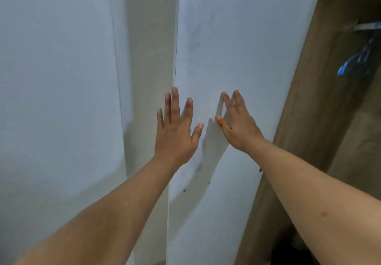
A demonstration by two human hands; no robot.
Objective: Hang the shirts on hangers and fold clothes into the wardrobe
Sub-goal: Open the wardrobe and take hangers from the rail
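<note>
Wardrobe door [237, 48], white and smudged, stands straight before us, and we lay both palms flat against it. Our left hand [175, 132] spreads its fingers [174, 99] straight by the door's left edge; our right hand [239, 126], an orange band [222, 122] on its thumb, presses beside it with straight fingers. At right the wooden wardrobe interior [321, 99] shows, a blue garment [359, 58] hanging inside.
</note>
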